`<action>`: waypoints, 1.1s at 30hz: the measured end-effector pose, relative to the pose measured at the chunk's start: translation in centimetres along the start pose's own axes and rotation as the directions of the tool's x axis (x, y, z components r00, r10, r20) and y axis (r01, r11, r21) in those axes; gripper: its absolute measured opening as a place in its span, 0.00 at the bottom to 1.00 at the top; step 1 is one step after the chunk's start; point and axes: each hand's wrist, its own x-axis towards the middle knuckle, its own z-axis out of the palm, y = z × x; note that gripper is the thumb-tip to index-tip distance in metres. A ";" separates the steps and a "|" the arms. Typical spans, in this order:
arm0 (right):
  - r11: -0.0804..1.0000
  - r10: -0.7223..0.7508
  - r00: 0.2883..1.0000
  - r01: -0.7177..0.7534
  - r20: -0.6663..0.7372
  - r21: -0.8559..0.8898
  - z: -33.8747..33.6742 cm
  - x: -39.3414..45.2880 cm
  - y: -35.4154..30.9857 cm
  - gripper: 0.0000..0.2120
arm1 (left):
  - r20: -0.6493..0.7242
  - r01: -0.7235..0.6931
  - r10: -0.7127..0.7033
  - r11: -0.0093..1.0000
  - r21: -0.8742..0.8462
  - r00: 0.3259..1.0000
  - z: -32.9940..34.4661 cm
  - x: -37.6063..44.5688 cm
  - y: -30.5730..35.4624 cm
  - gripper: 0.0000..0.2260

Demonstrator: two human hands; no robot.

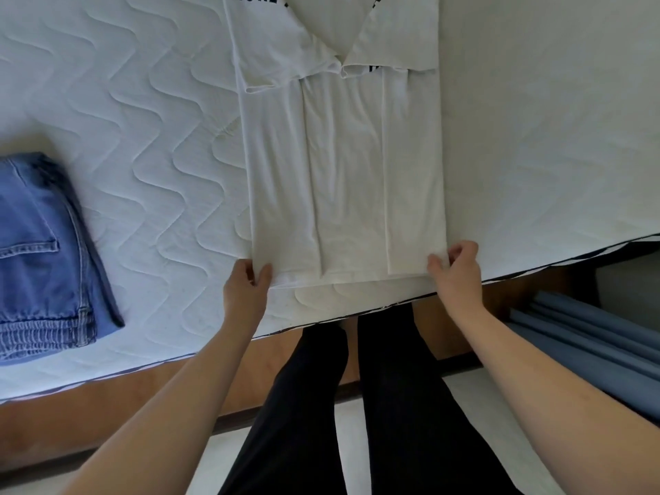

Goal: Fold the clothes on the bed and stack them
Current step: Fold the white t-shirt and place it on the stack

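A white T-shirt point(343, 166) with dark lettering lies on the quilted white mattress point(150, 144), its two sides and sleeves folded inward into a long strip. Its hem lies near the bed's front edge. My left hand point(248, 280) pinches the hem's left corner. My right hand point(455, 269) pinches the hem's right corner. A folded pair of blue jeans point(43, 251) rests on the mattress at the far left.
The bed's front edge runs diagonally just below my hands, over a wooden frame point(118, 405). My legs in black trousers point(357, 405) stand against it. Blue-grey fabric point(589, 344) hangs at the lower right, off the bed.
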 end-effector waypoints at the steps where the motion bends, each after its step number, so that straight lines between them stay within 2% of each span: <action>1: 0.999 -0.018 1.000 0.018 0.009 0.030 -0.2 -0.3 0.2 0.14 | 0.022 -0.006 0.007 1.000 -0.023 1.000 -0.2 -0.4 0.0 0.09; 3: 0.995 -0.089 0.993 0.085 0.072 0.046 -0.6 -0.8 0.6 0.15 | 0.027 -0.026 0.029 0.996 -0.089 0.999 -0.4 -1.1 0.0 0.10; 6: 0.960 -0.219 0.940 0.255 0.263 -0.113 -0.7 -1.8 1.3 0.21 | -0.002 -0.085 0.086 0.977 -0.194 0.996 -0.6 -1.6 -0.1 0.14; 8: 0.907 -0.254 0.920 0.334 0.298 -0.258 -0.4 -2.2 1.8 0.25 | 0.038 -0.209 0.212 0.975 -0.080 0.976 -0.5 -1.7 -0.5 0.14; 11: 0.837 -0.328 0.931 0.366 0.163 -0.406 -0.2 -2.2 1.9 0.26 | 0.164 -0.393 0.368 0.905 0.163 0.915 0.0 -1.3 -1.7 0.21; 13: 0.803 -0.352 0.931 0.356 0.101 -0.478 0.0 -1.9 1.6 0.26 | 0.146 -0.485 0.467 0.787 0.382 0.872 0.4 -1.2 -2.3 0.29; 15: 0.756 -0.381 0.922 0.354 0.070 -0.550 0.2 -1.7 1.3 0.28 | 0.070 -0.549 0.642 0.587 0.595 0.763 0.4 -1.0 -2.7 0.28; 17: 0.691 -0.419 0.906 0.360 0.058 -0.627 0.3 -1.5 1.1 0.29 | 0.039 -0.543 0.736 0.462 0.701 0.676 0.3 -0.7 -2.4 0.25; 19: 0.607 -0.475 0.875 0.407 0.099 -0.683 0.3 -1.4 1.1 0.31 | 0.046 -0.523 0.769 0.389 0.758 0.638 0.1 -0.3 -1.9 0.23; 22: 0.396 -0.627 0.721 0.621 0.295 -0.676 0.3 -0.7 1.2 0.33 | 0.234 -0.580 0.763 0.218 0.785 0.602 -0.2 0.1 -1.4 0.26; 24: 0.303 -0.678 0.637 0.697 0.367 -0.650 0.0 0.1 1.3 0.31 | 0.350 -0.657 0.752 0.144 0.740 0.559 -0.5 0.4 -1.0 0.31; 26: 0.279 -0.707 0.600 0.724 0.375 -0.631 -0.3 1.0 1.2 0.28 | 0.357 -0.709 0.785 0.142 0.691 0.506 -0.8 1.0 -0.4 0.28; 28: 0.283 -0.748 0.558 0.757 0.359 -0.588 -0.6 1.8 1.1 0.24 | 0.325 -0.757 0.822 0.184 0.627 0.468 -1.1 1.4 0.3 0.20; 30: 0.311 -0.771 0.541 0.780 0.336 -0.543 -0.9 2.1 0.5 0.21 | 0.311 -0.790 0.821 0.249 0.561 0.479 -1.7 1.6 0.8 0.17; 33: 0.354 -0.768 0.554 0.786 0.323 -0.507 -2.1 1.2 -0.6 0.22 | 0.329 -0.810 0.797 0.309 0.498 0.507 -3.3 0.7 1.5 0.19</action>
